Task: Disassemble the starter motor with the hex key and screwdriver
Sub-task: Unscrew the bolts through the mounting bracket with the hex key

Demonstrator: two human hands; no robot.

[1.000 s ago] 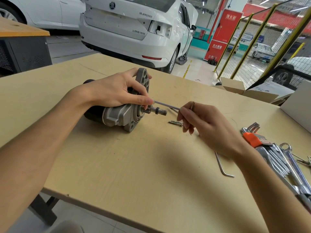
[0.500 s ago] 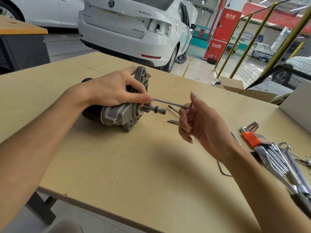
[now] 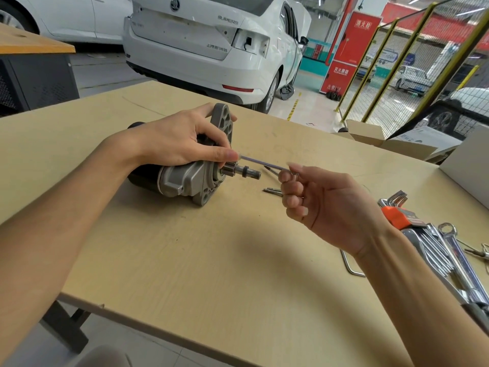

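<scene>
The starter motor [image 3: 185, 181], grey housing with a black body, lies on its side on the wooden table [image 3: 211, 260], pinion shaft pointing right. My left hand [image 3: 182, 141] grips the motor from above, thumb tip near the flange. A long thin hex key [image 3: 262, 163] runs from the flange toward my right hand [image 3: 325, 205], whose curled fingers hold its bent end, palm turned toward me. Two loose bolts [image 3: 272, 191] lie on the table just left of my right hand.
An orange-holdered hex key set [image 3: 394, 207] and several chrome wrenches [image 3: 455, 255] lie at the right. Another bent hex key [image 3: 350, 266] shows under my right wrist. Open cardboard boxes [image 3: 370, 136] stand at the far right edge. A white car is parked beyond the table.
My right hand has turned the hex key's bent end, rolling from knuckles-up to palm toward me. The left hand and motor stay put.
</scene>
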